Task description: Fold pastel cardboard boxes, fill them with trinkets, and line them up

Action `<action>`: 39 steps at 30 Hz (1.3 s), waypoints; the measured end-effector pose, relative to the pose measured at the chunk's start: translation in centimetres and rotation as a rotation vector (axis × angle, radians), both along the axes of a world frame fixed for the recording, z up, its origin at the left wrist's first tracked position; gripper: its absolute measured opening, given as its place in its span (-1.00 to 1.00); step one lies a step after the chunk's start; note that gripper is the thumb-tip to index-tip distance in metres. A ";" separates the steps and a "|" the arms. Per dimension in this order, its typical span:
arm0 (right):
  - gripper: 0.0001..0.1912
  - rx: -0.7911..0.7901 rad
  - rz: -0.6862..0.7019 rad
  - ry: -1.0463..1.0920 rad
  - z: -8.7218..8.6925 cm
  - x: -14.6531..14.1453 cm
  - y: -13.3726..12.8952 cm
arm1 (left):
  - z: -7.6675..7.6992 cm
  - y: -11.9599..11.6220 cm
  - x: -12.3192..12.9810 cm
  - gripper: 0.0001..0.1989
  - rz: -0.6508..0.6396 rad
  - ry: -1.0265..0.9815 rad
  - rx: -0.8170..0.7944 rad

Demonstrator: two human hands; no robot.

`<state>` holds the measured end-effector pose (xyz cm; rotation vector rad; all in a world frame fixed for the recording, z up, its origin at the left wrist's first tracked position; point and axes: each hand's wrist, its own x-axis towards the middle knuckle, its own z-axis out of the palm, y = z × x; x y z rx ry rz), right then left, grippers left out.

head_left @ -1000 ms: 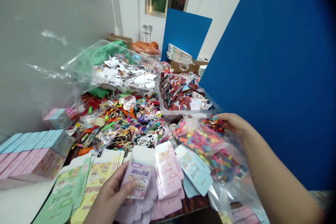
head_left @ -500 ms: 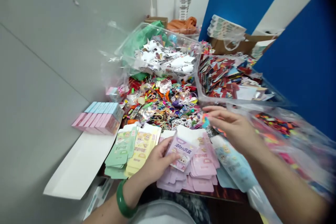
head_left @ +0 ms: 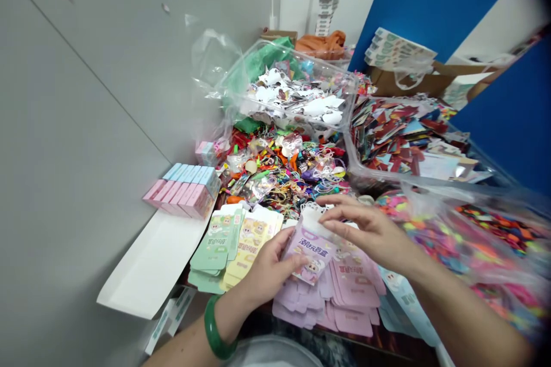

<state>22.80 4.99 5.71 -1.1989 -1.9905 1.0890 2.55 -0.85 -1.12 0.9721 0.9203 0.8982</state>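
Observation:
My left hand (head_left: 278, 264) is closed round a small purple box (head_left: 310, 252) with a cartoon figure on its front, and the white flap at its top stands up. At that flap is my right hand (head_left: 365, 229), its fingers stretched out and apart, with nothing visible in them. Under the purple box lie stacks of flat pink cartons (head_left: 355, 281) and purple cartons (head_left: 297, 304). Yellow cartons (head_left: 249, 241) and green cartons (head_left: 217, 243) are stacked to the left. Light blue cartons (head_left: 402, 304) lie partly hidden beneath my right forearm.
Behind the cartons spreads a heap of small colourful trinkets (head_left: 284, 166). Clear bins hold white cut-outs (head_left: 297, 94) and reddish paper pieces (head_left: 400, 137). Pink-and-blue boxes (head_left: 185, 189) stand in a white tray (head_left: 150, 264) at left. Bags of bright pieces (head_left: 434, 235) lie at right.
My right hand has moved from the trinket heap to the top of the purple box. The small blue-and-orange piece at its fingertips is no longer visible. The view has shifted left.

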 end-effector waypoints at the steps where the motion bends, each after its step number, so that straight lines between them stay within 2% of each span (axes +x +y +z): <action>1: -0.75 0.004 0.037 -0.043 0.0 -0.3 -0.1 | 0.0 0.0 0.0 -0.50 0.004 -0.005 0.017; 5: -0.69 -0.049 0.157 -0.158 0.4 -1.2 -0.4 | -0.2 0.1 -0.2 -0.52 0.023 -0.013 0.045; 7: -0.67 -0.067 0.120 -0.107 0.5 -1.0 0.2 | -0.4 0.0 -0.4 -0.50 0.027 -0.023 0.011; 9: -0.67 -0.067 0.014 -0.048 0.2 -0.4 1.7 | -0.6 -0.2 -0.7 -0.48 0.026 -0.026 -0.031; 11: -0.72 -0.014 -0.143 -0.127 -0.7 0.1 4.1 | -0.8 -0.4 -0.8 -0.49 0.028 -0.026 -0.041; 13: -0.81 0.100 -0.282 -0.361 -2.3 0.2 6.9 | -1.0 -0.5 -0.8 -0.51 0.027 -0.034 -0.025; 15: -0.85 0.189 -0.319 -0.571 -4.1 -0.4 9.4 | -1.1 -0.6 -0.7 -0.52 0.016 -0.042 -0.013; 17: -0.76 0.223 -0.308 -0.644 -5.8 -1.3 11.2 | -1.2 -0.6 -0.7 -0.53 0.003 -0.043 -0.016; 19: -0.60 0.246 -0.333 -0.669 -7.0 -2.2 12.5 | -1.2 -0.6 -0.8 -0.53 -0.002 -0.038 -0.024; 22: -0.41 0.260 -0.447 -0.704 -8.0 -2.4 13.8 | -1.3 -0.6 -1.3 -0.50 0.008 -0.012 -0.022; 24: -0.35 0.229 -0.500 -0.716 -8.2 -1.9 14.5 | -1.5 -0.6 -1.7 -0.50 0.020 -0.005 -0.013; 26: -0.42 0.194 -0.506 -0.719 -8.0 -1.3 14.9 | -1.7 -0.4 -2.0 -0.50 0.038 -0.006 -0.004; 29: -0.69 0.187 -0.468 -0.697 -7.3 -0.8 14.6 | -1.6 0.0 -2.1 -0.52 0.073 -0.014 0.005; 31: -0.80 0.207 -0.451 -0.673 -6.3 -0.7 13.9 | -1.3 0.3 -2.2 -0.52 0.082 -0.025 -0.005; 34: -0.84 0.258 -0.480 -0.639 -4.3 -0.6 12.3 | -0.8 0.6 -2.3 -0.52 0.111 -0.022 -0.002; 37: -0.84 0.206 -0.508 -0.406 -1.7 -0.1 10.0 | -0.6 0.7 -2.7 -0.51 0.144 -0.010 -0.012; 39: -0.79 0.091 -0.440 -0.162 0.3 0.4 7.9 | -0.6 0.6 -2.9 -0.51 0.146 0.017 -0.014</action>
